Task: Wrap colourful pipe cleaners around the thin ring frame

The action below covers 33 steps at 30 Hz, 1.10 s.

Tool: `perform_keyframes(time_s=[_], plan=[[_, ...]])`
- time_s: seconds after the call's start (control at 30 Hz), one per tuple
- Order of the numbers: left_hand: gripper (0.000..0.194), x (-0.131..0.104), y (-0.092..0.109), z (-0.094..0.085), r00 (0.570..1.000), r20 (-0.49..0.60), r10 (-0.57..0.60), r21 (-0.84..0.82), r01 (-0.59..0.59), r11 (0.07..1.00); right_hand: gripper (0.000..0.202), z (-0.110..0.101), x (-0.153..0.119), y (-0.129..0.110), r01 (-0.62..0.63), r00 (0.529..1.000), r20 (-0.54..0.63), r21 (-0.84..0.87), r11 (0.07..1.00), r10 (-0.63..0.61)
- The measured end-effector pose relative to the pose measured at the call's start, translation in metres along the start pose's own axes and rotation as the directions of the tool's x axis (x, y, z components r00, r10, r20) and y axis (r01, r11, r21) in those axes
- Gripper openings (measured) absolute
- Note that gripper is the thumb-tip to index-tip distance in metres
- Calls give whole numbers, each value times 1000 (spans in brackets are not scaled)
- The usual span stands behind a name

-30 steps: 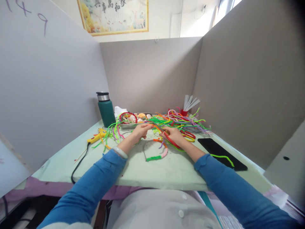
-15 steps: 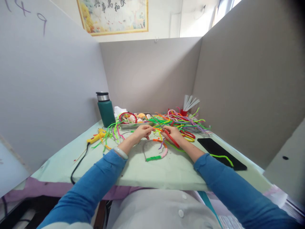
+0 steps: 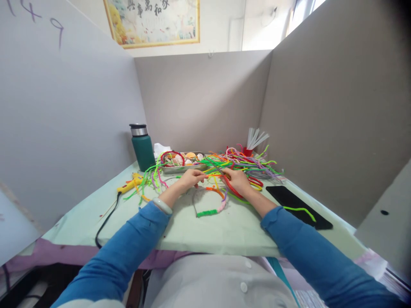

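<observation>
My left hand [image 3: 193,177] is closed in a pinch on one end of a thin orange pipe cleaner [image 3: 213,175]. Across from it, my right hand [image 3: 237,181] grips red-handled scissors [image 3: 228,185], whose blades point up and left toward the pile of stems. The blades lie close to the orange stem; whether they touch it I cannot tell. On the table below both hands lies a headband [image 3: 207,213], partly wrapped in green, pink, purple and orange, with a bare grey stretch on its left side.
A metal tray [image 3: 184,169] of small decorations and a heap of pipe cleaners [image 3: 253,164] are at the back. To the left are a green bottle [image 3: 143,149] and a corded yellow glue gun [image 3: 128,185]. A black slab [image 3: 289,201] lies right. Partitions enclose the table.
My right hand and the scissors have shifted slightly to the right. The purple strand that stuck inward from the headband now lies along its right side. The left hand has barely moved.
</observation>
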<state>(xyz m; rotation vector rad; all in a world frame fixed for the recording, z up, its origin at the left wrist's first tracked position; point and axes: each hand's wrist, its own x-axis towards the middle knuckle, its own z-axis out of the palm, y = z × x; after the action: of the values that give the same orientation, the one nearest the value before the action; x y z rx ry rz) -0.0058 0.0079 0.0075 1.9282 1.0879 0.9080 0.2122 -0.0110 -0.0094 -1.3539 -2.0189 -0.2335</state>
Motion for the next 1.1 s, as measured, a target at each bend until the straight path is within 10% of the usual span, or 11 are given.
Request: perform_keyframes(time_s=[1.1], plan=[[13,1,7,-3,955,-298,-6,-164,-45,985,41,-19,-1,-3,79,979,202,-194,978,-39]])
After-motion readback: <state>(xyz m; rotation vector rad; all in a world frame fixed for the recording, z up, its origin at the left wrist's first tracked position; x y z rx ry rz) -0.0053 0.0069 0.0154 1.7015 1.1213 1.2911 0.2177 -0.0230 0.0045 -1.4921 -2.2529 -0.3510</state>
